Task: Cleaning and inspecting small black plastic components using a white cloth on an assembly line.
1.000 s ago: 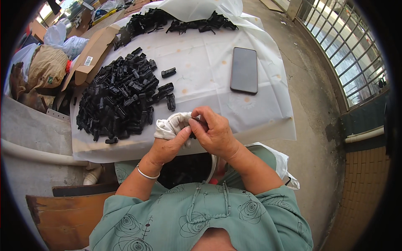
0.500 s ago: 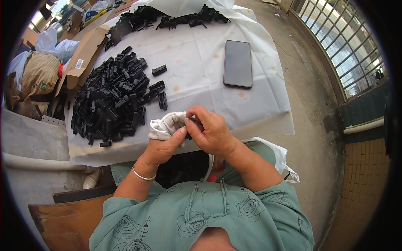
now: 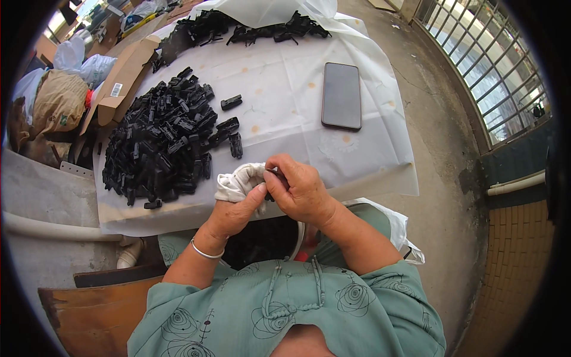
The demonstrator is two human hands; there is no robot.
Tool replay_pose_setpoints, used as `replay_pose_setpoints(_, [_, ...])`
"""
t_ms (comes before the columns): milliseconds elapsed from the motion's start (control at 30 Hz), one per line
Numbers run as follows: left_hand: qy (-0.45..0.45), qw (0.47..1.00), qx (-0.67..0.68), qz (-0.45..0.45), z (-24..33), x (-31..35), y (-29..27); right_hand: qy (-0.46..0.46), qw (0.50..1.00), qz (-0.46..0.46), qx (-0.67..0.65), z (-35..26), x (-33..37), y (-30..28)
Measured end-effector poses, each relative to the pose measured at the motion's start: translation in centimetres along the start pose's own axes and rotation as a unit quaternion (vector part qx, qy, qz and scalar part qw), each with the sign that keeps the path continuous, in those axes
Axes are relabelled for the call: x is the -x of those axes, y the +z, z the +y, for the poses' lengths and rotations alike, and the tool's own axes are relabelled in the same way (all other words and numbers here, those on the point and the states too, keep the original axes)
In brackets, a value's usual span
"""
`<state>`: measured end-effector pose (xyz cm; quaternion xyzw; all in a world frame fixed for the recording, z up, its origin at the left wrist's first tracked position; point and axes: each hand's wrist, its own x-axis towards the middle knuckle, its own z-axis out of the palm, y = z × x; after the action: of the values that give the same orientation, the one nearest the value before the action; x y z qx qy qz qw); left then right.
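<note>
Over the near edge of the table, my two hands meet around a small black part (image 3: pixel 269 196), mostly hidden by the fingers. My left hand (image 3: pixel 235 215) has white cloth (image 3: pixel 239 182) around its fingers, perhaps a glove; its bare thumb presses against the part. My right hand (image 3: pixel 301 191) is closed, with thumb and forefinger pinching a thin dark piece (image 3: pixel 277 174) at the same spot. Whether that piece belongs to the black part, I cannot tell. A large heap of black plastic pieces (image 3: pixel 163 140) lies to the left, with a few loose ones beside it.
A phone (image 3: pixel 342 96) lies on the white-covered table (image 3: pixel 285 125). More black pieces (image 3: pixel 279 28) line the far edge. An open cardboard box (image 3: pixel 122 83) stands at the left. Below my hands, a round container (image 3: pixel 259 241) holds dark contents between my legs.
My hands stay together at nearly the same place, with only slight finger movement. The table and its things sit slightly lower and further right in the view.
</note>
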<state>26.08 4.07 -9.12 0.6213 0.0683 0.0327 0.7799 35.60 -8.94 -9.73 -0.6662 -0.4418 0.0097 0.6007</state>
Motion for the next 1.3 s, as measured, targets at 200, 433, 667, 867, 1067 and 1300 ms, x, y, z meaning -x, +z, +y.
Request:
replay_pose_setpoints(200, [-0.022,1.0,-0.001,0.002,0.3,0.0,0.0,-0.008,1.0,0.009,0.009,0.0,-0.1,-0.1])
replay_pose_setpoints(433, [-0.018,1.0,-0.009,0.007,0.1,-0.1,0.0,-0.013,1.0,0.014,0.012,0.1,-0.1,-0.1])
replay_pose_setpoints(667, [-0.005,1.0,0.008,0.01,0.0,0.0,0.2,-0.017,1.0,0.018,0.018,0.1,0.0,0.0])
replay_pose_setpoints(867, [0.085,0.995,0.012,0.043,0.6,0.5,1.0,0.124,0.991,-0.023,-0.037,-1.9,-0.7,-0.8])
replay_pose_setpoints(1067, [0.103,0.993,-0.061,0.022,1.4,0.7,1.4,0.118,0.983,-0.025,-0.136,-1.6,-0.6,-0.6])
replay_pose_setpoints(1300, [0.067,0.995,-0.036,0.058,2.6,1.6,1.0,0.105,0.977,-0.05,-0.181,-1.6,-1.0,-0.6])
